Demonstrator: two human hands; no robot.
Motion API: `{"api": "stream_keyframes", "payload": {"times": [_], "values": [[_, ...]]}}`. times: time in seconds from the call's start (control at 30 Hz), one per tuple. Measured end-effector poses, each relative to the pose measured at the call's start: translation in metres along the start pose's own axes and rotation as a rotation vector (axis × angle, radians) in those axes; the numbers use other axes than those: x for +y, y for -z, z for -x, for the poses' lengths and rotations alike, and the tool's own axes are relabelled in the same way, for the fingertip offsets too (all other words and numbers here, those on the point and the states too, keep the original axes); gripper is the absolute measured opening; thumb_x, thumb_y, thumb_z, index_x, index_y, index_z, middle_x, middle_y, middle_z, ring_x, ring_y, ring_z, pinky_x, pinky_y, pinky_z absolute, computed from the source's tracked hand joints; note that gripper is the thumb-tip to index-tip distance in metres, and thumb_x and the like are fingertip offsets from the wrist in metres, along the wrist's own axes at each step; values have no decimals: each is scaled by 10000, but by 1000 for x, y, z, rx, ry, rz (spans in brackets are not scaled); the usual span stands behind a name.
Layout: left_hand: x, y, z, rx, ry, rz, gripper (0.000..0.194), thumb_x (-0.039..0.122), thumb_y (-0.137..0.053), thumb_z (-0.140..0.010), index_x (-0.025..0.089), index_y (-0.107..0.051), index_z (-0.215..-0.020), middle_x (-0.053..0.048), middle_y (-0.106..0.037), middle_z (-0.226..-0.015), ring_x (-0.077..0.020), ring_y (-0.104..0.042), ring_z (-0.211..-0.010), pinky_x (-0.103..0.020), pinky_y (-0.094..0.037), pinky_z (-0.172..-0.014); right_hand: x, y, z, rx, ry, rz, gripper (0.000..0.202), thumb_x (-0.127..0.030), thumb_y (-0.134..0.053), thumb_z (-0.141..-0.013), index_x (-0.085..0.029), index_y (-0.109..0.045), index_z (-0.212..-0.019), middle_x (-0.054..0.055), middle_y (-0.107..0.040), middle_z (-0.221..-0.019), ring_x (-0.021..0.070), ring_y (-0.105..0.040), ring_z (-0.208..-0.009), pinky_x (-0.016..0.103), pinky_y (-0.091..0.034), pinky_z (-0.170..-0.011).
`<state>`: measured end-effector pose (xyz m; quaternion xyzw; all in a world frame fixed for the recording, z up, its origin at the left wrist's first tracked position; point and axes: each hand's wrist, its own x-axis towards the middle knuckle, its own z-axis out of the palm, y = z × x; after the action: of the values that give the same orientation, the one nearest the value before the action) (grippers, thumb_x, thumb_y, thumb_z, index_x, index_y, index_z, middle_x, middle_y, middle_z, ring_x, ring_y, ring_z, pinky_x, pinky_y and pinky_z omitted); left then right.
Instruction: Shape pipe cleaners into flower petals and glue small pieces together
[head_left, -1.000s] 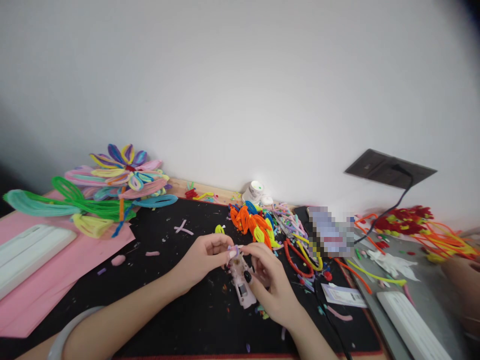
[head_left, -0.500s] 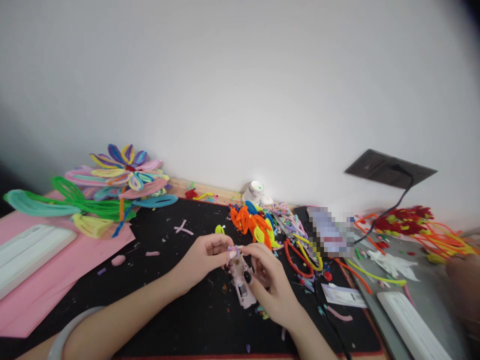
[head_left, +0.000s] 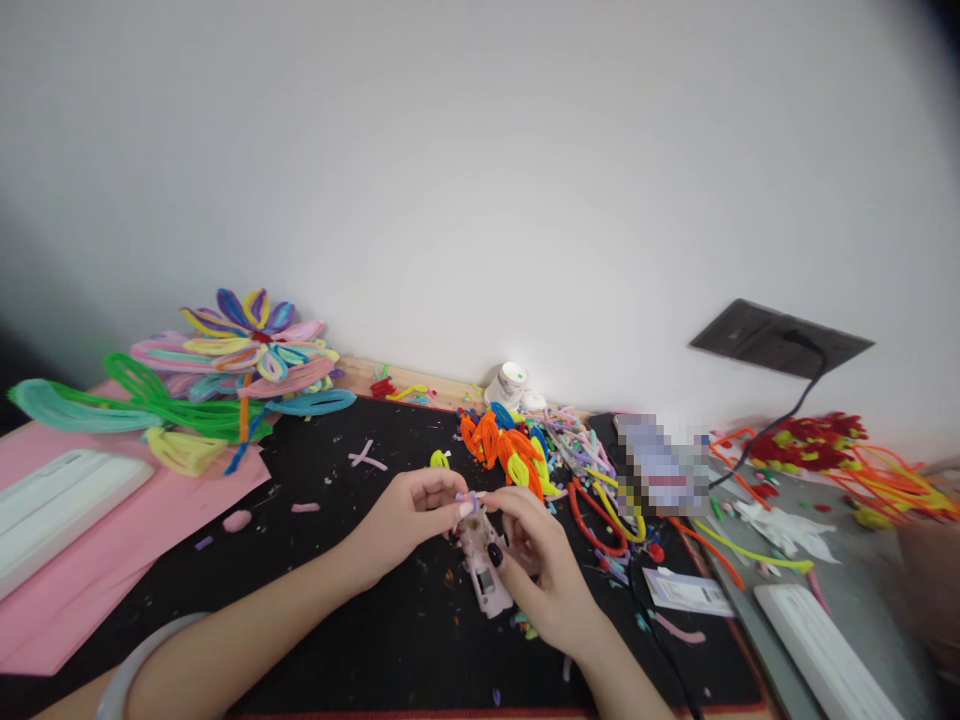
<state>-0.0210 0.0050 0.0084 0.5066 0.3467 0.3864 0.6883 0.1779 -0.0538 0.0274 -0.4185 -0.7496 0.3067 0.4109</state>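
My left hand pinches a small lilac fuzzy piece, probably pipe cleaner, between thumb and fingertips. From the other side my right hand meets it, index fingertip at the piece and dark-nailed thumb against a pale pink plastic device. That device lies on the black mat under both hands, and its upper part is partly hidden by fingers. Just beyond the hands are looped orange pipe cleaners and a small yellow-green loop.
Pipe-cleaner flowers lie at the left, near pink paper and a white case. A paper cup stands by the wall. On the right are a blurred phone, a black cable and another person's hand.
My hands keep almost the same pose around the lilac piece and the pink device. At the right edge, the other person's hand has shifted slightly and is blurred.
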Motion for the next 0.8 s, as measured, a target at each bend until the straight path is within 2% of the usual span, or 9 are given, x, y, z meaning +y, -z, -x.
{"api": "stream_keyframes", "payload": {"times": [0.33,0.8], "values": [[3,-1,1,1,5,-5,359,453,-843,-732,154,-648,-773,24,-606,-673,-123,-524,-626,-251,-420,-619,0,0,0,0,0,-6,536,-73,-552,-850,-299,-636,-1329,37,-620,-1070,165,-516,-738,278,-430,-661],[5,-2,3,0,5,-15,338,437,-845,-741,159,-655,-778,25,-610,-676,-125,-525,-628,-253,-433,-623,-3,0,-1,10,4,31,443,-126,-571,-884,-251,-652,-1301,64,-640,-1042,181,-545,-735,298,-463,-651]]}}
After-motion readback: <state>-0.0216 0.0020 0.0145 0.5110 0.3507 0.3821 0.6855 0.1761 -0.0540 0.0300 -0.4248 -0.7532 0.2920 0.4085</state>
